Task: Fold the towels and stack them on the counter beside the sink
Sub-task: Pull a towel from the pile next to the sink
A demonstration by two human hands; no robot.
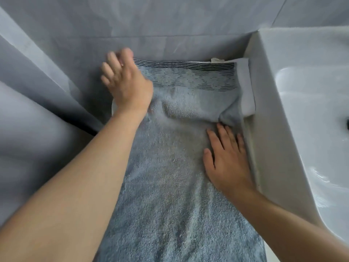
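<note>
Nearest the lens I note two bare forearms reaching in from the near edge, over a grey-blue towel (170, 186) that runs lengthwise from near to far on the surface beside the sink (302, 110).

Towel: its far end carries a band of dark stripes and a diamond pattern, lying close to the tiled wall (170, 25). Cloth is rumpled just nearer than that band, with a raised crease running across the middle. Its right far corner is bunched.

Left hand (126, 82): fingers spread and fairly straight, palm down on the towel's far left corner, by the striped band. Fingertips are motion-blurred, so I cannot tell whether they touch the cloth or the wall.

Right hand (226, 157): flat, fingers straight and close together, pressing on the towel's right edge, just beside the sink's outer side wall.

White towel (245, 87): folded, under the grey-blue one at the far right, tucked against the sink. A small tag shows at its far edge.

Sink: white basin, on the right.
</note>
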